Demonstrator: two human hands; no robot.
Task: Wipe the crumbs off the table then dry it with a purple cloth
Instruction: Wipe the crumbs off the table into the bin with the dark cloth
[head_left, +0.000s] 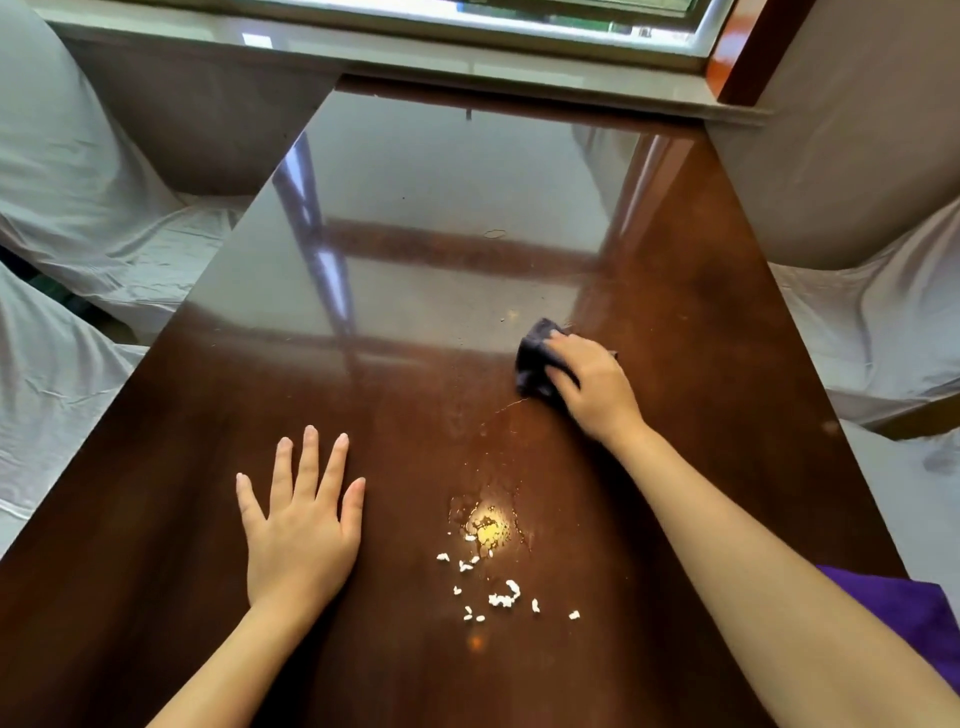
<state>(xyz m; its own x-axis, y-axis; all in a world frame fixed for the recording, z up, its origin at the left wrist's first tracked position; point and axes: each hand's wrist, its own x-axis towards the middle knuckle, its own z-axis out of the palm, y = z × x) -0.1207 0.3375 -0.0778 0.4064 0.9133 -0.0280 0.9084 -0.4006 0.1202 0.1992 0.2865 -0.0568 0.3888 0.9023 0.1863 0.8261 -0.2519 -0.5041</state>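
Glossy brown wooden table (218, 467), long and narrow, running away toward a window sill (467, 62) at the far end. Right hand (592, 384) stretched out to the far right part of the table, palm down, grip clenched on a dark bunched rag (535, 358) pressed flat against the wood; rag poking out on the far-left side of the fingers. Thin wet streak just near of the rag. Left hand (301, 525) resting flat on the near-left part of the table, fingers spread, grip released, holding nothing. White crumbs (498, 592) scattered in a loose cluster near the middle, between the two forearms, well apart from the rag. Small wet patch (488, 525) with a yellowish glint just far of the crumbs, touching the farthest few. Purple cloth (904, 618) at the near right edge, partly hidden behind the right forearm; cannot tell whether lying on the table or beyond its edge. White-covered seats (78, 208) on both sides of the table. Window light reflected across the far half of the tabletop.
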